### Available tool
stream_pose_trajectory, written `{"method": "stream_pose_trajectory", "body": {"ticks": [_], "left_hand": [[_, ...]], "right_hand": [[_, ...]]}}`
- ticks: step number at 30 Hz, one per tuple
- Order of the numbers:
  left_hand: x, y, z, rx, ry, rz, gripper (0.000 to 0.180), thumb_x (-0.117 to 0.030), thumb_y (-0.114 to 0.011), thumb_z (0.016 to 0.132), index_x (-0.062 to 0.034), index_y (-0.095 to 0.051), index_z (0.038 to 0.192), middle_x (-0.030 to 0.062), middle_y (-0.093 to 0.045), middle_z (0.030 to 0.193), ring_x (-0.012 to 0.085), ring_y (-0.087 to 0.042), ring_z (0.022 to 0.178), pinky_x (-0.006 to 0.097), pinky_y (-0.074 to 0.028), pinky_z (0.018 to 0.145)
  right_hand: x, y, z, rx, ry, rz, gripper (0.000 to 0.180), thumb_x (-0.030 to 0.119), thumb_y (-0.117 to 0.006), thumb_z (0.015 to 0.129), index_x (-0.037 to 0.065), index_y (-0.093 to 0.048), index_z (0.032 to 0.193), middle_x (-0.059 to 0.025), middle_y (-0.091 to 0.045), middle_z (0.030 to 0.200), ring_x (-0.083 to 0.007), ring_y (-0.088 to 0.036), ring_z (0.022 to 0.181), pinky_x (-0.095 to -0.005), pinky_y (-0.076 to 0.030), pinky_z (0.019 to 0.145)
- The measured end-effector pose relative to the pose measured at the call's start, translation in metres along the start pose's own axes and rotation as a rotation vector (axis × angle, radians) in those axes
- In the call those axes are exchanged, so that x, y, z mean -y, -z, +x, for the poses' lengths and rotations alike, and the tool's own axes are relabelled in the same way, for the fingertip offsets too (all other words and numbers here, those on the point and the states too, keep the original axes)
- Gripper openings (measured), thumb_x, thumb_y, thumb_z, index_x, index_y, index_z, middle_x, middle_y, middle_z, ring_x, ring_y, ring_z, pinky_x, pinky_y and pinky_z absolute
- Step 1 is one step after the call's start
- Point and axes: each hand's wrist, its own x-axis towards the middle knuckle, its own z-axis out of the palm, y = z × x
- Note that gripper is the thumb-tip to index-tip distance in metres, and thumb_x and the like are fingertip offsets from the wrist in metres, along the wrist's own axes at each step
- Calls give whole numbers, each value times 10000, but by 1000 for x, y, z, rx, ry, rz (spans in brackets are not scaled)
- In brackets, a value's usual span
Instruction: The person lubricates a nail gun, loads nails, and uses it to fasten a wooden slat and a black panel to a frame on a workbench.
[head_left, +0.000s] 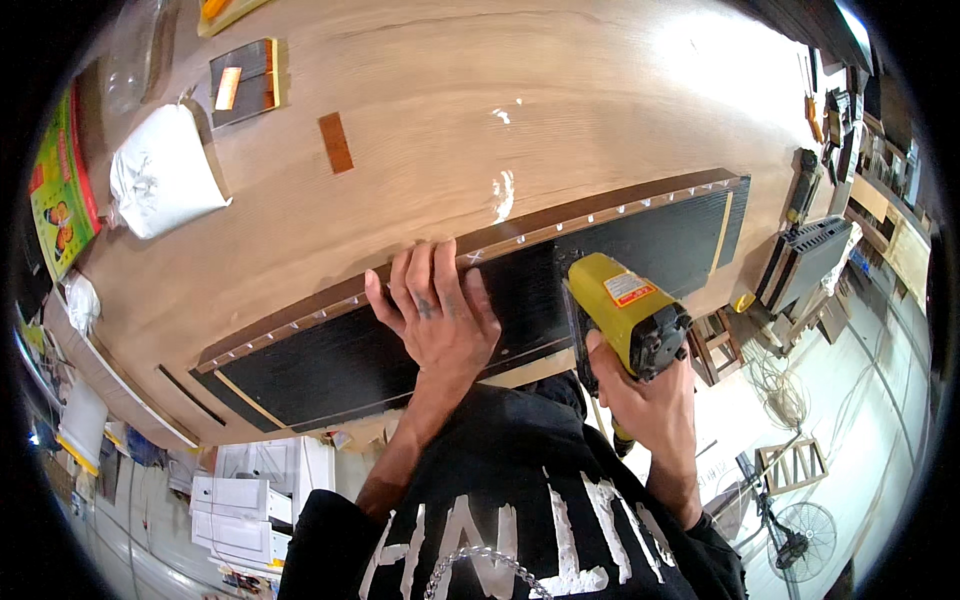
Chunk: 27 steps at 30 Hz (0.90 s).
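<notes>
Left hand (440, 315) flat on black panel's (330, 365) trim edge | right (650, 400) grips yellow nailer (625, 310), probably touching

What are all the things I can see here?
Workbench: one, light wood, fills the middle.
Black panel: one, long, near edge of the bench.
Brown strip: one, along the panel's far edge.
Nail gun: one, yellow and black, on the panel.
White bag: one, far left of the bench.
Small brown piece: one, on the bench top.
Fan: one, on the floor, lower right.
Left hand: flat on the panel and strip.
Right hand: grips the nail gun.
</notes>
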Motion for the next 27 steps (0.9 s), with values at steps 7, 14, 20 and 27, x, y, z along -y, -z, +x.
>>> {"method": "stream_pose_trajectory", "body": {"ticks": [7, 14, 20, 27], "left_hand": [[1, 1, 2, -3, -7, -4, 374, -243, -502, 938, -56, -479, 1261, 109, -470, 1214, 291, -410, 1241, 558, -96, 1112], [0, 3, 4, 8, -16, -3, 379, -242, -525, 922, -57, -480, 1249, 113, -481, 1203, 290, -419, 1237, 563, -89, 1105], [1, 0, 1, -4, -32, -24, 389, -238, -532, 919, -55, -467, 1256, 126, -478, 1211, 298, -412, 1238, 565, -78, 1103], [2, 1, 2, -5, -27, -23, 399, -229, -535, 919, -54, -457, 1269, 130, -481, 1210, 300, -410, 1241, 570, -80, 1100]], "right_hand": [[6, -16, -4, 48, -38, -7, 235, 207, -653, 857, -11, -670, 945, -175, -670, 783, -313, -615, 746, -414, -462, 754], [9, -20, -6, 25, -25, 20, 237, 206, -652, 855, -13, -671, 945, -161, -673, 769, -316, -602, 723, -408, -458, 750], [11, -19, -6, 56, -83, -10, 224, 202, -654, 855, 5, -677, 957, -160, -675, 780, -309, -606, 732, -417, -463, 753], [13, -21, -6, 47, -61, -45, 217, 200, -654, 856, 10, -677, 959, -172, -677, 811, -317, -607, 761, -412, -465, 752]]}}
